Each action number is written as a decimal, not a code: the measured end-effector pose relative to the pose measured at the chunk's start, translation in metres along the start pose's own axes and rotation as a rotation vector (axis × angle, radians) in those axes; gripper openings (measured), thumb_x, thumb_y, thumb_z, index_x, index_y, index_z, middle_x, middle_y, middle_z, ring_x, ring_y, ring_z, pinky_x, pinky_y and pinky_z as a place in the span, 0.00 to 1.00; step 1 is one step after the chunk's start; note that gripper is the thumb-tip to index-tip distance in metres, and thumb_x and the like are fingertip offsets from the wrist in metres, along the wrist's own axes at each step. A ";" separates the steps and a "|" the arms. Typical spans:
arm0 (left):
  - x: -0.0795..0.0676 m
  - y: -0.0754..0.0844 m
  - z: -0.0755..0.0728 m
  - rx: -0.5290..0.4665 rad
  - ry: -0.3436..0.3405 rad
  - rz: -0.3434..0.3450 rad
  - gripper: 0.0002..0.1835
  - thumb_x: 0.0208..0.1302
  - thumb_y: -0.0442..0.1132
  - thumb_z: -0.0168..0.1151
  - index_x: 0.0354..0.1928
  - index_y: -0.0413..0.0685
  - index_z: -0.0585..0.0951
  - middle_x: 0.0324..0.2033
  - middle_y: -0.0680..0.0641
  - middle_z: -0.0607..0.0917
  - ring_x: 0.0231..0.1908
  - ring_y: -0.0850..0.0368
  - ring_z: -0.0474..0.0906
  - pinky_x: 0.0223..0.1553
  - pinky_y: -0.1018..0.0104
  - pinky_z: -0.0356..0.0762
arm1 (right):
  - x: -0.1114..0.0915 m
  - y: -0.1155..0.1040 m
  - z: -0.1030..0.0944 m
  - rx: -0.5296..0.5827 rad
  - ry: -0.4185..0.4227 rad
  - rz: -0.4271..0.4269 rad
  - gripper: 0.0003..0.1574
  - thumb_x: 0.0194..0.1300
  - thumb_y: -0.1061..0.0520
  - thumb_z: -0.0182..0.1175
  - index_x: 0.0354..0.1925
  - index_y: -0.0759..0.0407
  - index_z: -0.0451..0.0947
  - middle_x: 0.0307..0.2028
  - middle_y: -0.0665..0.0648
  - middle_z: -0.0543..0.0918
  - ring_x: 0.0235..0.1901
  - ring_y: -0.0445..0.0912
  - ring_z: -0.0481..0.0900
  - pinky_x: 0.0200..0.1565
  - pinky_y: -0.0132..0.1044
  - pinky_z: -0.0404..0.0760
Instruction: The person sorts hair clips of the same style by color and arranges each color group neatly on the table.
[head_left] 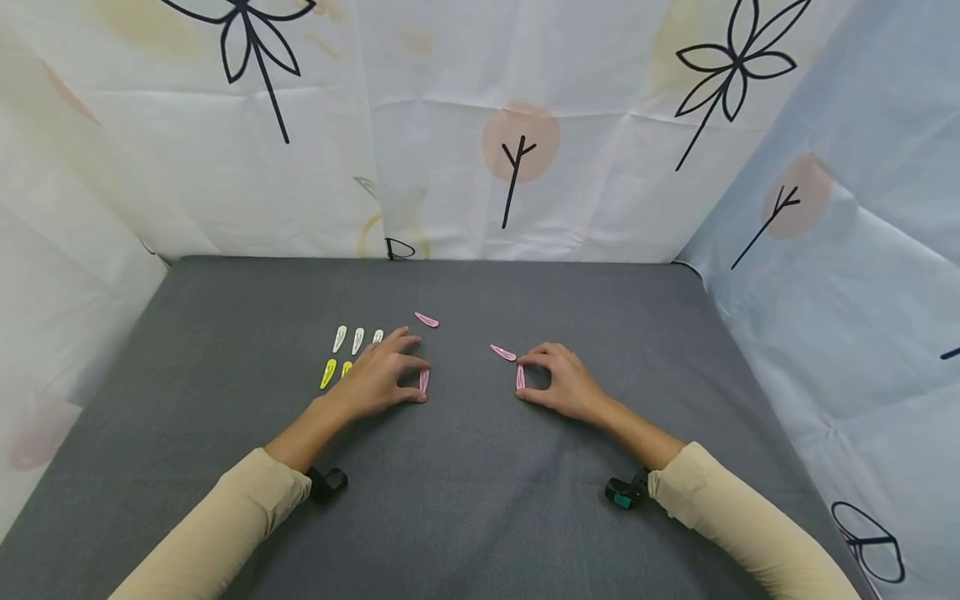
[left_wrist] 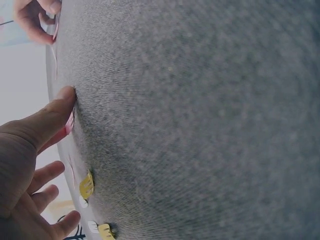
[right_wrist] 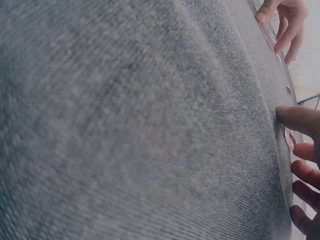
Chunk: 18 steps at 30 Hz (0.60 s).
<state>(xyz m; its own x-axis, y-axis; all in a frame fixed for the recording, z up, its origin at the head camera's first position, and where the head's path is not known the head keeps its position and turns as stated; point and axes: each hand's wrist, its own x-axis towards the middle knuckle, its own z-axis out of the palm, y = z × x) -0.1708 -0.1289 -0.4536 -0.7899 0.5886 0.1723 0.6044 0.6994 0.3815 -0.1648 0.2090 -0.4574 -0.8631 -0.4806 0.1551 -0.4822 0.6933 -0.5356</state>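
Note:
My left hand (head_left: 375, 377) pinches a pink snap hair clip (head_left: 423, 381) by its two ends, thumb at the near end and index finger at the far end. Across a gap on the grey table, my right hand (head_left: 566, 385) holds a second pink snap hair clip (head_left: 521, 377) the same way. Both clips lie on or very close to the cloth. Just beyond the right hand's fingertips lies another pink clip (head_left: 503, 352). One more pink clip (head_left: 427, 319) rests farther back, beyond the left hand. In the left wrist view, the thumb partly covers the held pink clip (left_wrist: 70, 123).
Left of my left hand, three white clips (head_left: 340, 339) stand in a row, with yellow clips (head_left: 327, 374) in front, partly hidden by that hand. Grey cloth covers the table (head_left: 465, 500). Printed fabric walls (head_left: 450, 167) rise at the back and sides.

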 end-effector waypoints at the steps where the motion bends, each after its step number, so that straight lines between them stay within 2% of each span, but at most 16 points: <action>1: 0.000 0.000 0.000 0.000 0.000 0.003 0.24 0.47 0.50 0.80 0.46 0.46 0.88 0.61 0.35 0.77 0.70 0.34 0.61 0.58 0.27 0.63 | 0.000 0.000 0.000 0.005 -0.003 0.004 0.30 0.53 0.50 0.77 0.52 0.60 0.84 0.49 0.58 0.81 0.53 0.54 0.75 0.56 0.54 0.72; 11: 0.003 0.001 -0.004 -0.005 0.014 -0.004 0.25 0.48 0.50 0.80 0.47 0.45 0.88 0.61 0.36 0.77 0.69 0.35 0.63 0.58 0.30 0.64 | 0.000 0.000 0.000 0.007 -0.005 0.011 0.30 0.53 0.50 0.77 0.52 0.60 0.84 0.49 0.58 0.80 0.53 0.53 0.75 0.57 0.54 0.72; 18: 0.019 0.000 -0.013 0.010 0.087 -0.078 0.23 0.52 0.47 0.78 0.48 0.42 0.88 0.58 0.37 0.79 0.64 0.40 0.68 0.53 0.35 0.70 | -0.001 -0.001 0.000 0.013 0.005 0.003 0.30 0.53 0.50 0.77 0.52 0.60 0.84 0.49 0.58 0.80 0.53 0.54 0.75 0.57 0.55 0.72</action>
<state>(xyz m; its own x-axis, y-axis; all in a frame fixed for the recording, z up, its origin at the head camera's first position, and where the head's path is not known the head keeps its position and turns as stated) -0.1871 -0.1227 -0.4380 -0.8403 0.4953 0.2204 0.5414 0.7458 0.3880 -0.1640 0.2087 -0.4567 -0.8654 -0.4757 0.1576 -0.4776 0.6879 -0.5465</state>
